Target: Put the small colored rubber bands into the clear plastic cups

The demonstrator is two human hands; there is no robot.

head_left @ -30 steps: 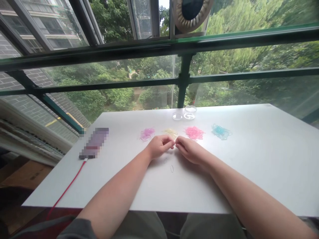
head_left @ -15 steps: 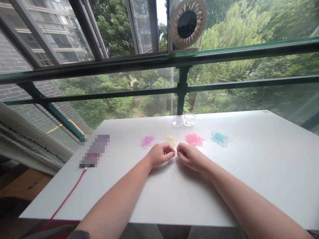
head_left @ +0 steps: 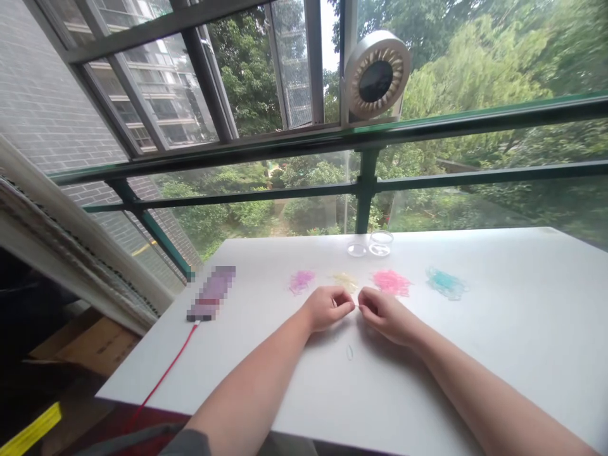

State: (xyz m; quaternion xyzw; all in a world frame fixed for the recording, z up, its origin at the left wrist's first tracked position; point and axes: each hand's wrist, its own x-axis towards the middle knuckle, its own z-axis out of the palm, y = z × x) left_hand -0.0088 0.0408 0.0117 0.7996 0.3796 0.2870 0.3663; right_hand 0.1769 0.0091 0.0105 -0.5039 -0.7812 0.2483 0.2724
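My left hand [head_left: 330, 308] and my right hand [head_left: 384, 313] face each other just above the white table. Thumb and fingers are pinched on both, with a thin pale strand [head_left: 356, 306] stretched across the small gap; it looks like a small rubber band, mostly hidden by the fingertips. A single loose rubber band [head_left: 350, 352] lies on the table nearer to me. Behind the hands lie heaps of little bands: purple [head_left: 301, 281], pale yellow [head_left: 344, 282], pink [head_left: 391, 282] and teal [head_left: 446, 282].
Clear round dishes [head_left: 379, 250] stand at the table's [head_left: 513, 329] far edge. On the left lies a blurred-out device [head_left: 211, 294] with a red cable [head_left: 168, 367] running over the near edge. A round fan [head_left: 377, 79] sits above the green railing [head_left: 285, 149].
The camera view has tilted up and swung left, so everything appears lower and further right. Both hands keep their pinch close together over the table.
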